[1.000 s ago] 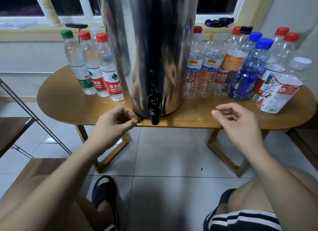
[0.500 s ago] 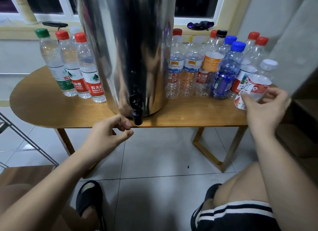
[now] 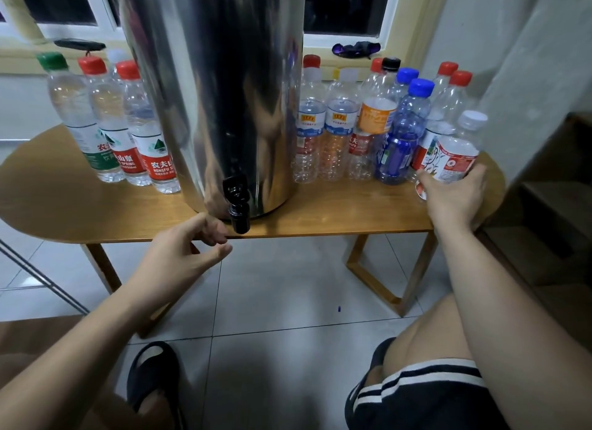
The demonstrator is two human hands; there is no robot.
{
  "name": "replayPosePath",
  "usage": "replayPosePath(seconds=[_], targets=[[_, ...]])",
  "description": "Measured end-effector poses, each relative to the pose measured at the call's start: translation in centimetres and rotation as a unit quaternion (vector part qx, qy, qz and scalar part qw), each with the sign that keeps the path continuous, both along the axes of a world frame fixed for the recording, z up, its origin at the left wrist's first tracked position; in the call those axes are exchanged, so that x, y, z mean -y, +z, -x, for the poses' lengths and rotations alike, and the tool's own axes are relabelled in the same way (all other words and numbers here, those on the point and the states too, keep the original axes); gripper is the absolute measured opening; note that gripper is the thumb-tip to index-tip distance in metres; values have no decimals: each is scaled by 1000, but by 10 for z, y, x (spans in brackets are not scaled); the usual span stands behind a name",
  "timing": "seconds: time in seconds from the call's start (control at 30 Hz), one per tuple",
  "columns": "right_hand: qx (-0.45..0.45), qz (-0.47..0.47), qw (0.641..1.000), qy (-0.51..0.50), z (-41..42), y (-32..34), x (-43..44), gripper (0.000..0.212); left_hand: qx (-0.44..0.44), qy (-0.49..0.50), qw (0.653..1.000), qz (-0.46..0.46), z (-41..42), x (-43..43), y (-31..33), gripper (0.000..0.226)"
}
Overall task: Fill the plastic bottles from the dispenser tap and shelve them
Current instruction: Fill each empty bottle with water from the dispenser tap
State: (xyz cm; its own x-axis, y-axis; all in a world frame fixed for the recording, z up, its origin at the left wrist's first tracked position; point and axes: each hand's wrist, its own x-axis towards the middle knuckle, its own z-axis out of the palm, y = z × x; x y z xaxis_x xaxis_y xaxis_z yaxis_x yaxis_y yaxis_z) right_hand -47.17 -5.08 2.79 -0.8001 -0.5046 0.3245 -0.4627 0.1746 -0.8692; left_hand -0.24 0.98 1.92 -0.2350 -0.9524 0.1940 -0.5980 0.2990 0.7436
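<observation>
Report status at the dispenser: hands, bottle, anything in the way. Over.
Right hand grips the white-capped bottle at the right end of the table, cap on. Left hand empty, loosely curled beside the tap. Nothing under the tap.

The dispenser (image 3: 217,93) stands mid-desk (image 3: 336,211) with its tap (image 3: 237,202) at the front edge, 4 bottles (image 3: 128,134) grouped to its left, a bigger bottle cluster (image 3: 362,131) to its right, the end bottle (image 3: 455,160) frontmost.

A: Mirror-glossy polished metal on dispenser (image 3: 217,93); glossy black plastic on tap (image 3: 237,202).
B: Confirmed. Smooth satin wood on table (image 3: 336,211). Clear, ribbed plastic on bottles (image 3: 338,141); glossy printed label on white-capped bottle (image 3: 455,160). Glazed tile on floor (image 3: 288,285).
</observation>
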Motion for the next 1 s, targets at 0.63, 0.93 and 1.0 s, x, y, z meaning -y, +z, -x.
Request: replayPosePath(seconds=[0.63,0.93,1.0], targets=[[-3,-5,942,336,-162,-13,-86,69,-25,5,1000,14,-2,-2,10,15],[-28,-72,884,461,-188,-31,-104,67,-35,-34,999,-8,0,-7,14,19],[-35,-111,863,492,-193,-36,-105,68,-41,-43,998,-14,1,-8,15,23]])
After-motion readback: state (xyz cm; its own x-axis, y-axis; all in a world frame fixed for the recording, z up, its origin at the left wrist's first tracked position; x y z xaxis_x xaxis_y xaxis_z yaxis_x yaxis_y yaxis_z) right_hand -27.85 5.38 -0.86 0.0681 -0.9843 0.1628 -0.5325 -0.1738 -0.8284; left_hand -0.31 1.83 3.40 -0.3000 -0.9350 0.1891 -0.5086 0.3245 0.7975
